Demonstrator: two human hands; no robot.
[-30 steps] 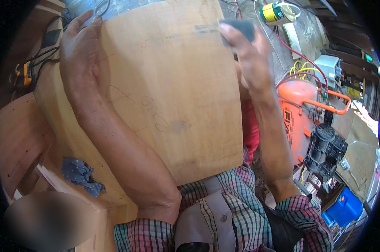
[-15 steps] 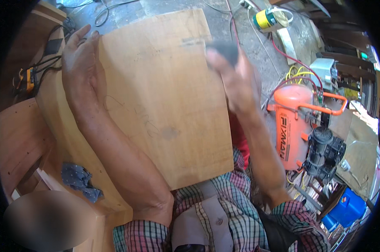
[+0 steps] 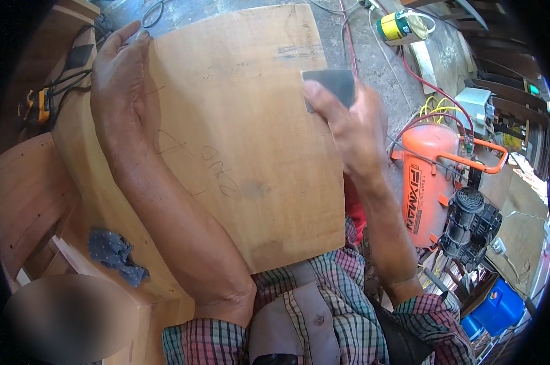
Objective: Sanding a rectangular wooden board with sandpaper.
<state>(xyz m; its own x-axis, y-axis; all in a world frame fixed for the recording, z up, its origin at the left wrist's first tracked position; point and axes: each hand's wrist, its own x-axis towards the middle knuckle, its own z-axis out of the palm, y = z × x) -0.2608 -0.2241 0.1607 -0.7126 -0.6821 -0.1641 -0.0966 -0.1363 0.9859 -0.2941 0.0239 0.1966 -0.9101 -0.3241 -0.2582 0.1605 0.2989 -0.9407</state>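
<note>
- Wooden panel point(image 3: 244, 134): pale, smooth, matt bare wood with faint pencil marks.
- Sanding pad point(image 3: 331, 85): dark grey, matt, grainy.
- Compressor tank point(image 3: 426, 182): glossy orange painted metal.
- Rag point(image 3: 114, 254): crumpled blue cloth.

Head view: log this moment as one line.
left hand: flat on wooden board | right hand: holds dark sanding pad at board edge

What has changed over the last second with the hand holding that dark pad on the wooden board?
The right hand with the dark sanding pad has slid from the board's far right corner back along the right edge, toward the person. The left hand still lies flat on the wooden board at its left edge, and the board has stayed put.
</note>
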